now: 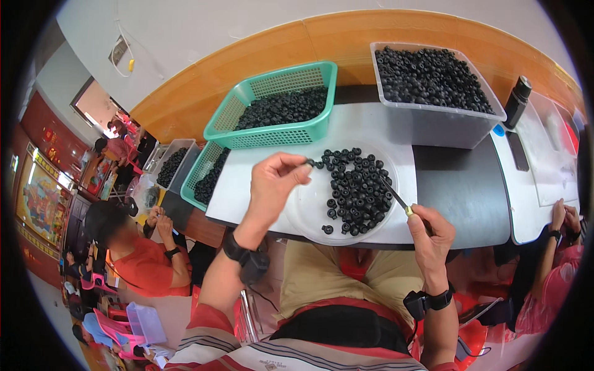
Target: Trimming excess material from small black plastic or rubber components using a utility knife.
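Note:
My left hand point(272, 188) is raised at the left rim of a clear round plate point(304, 207), thumb and forefinger pinching a small black ring-like part point(310, 162). A loose pile of similar black parts point(359, 198) covers the plate's right side, and a few lie apart at its near edge. In my right hand point(432, 238) is a slim dark pointed tool point(397, 199) with a yellowish piece by the fingers. Its tip reaches the pile's right side; whether it touches a part, I cannot tell.
Behind the plate stand a green basket point(260, 137) and a translucent bin point(433, 120), both holding black parts. A second green basket point(199, 170) is at the left. A black bottle point(518, 102) and a phone point(517, 151) lie right. People sit on both sides.

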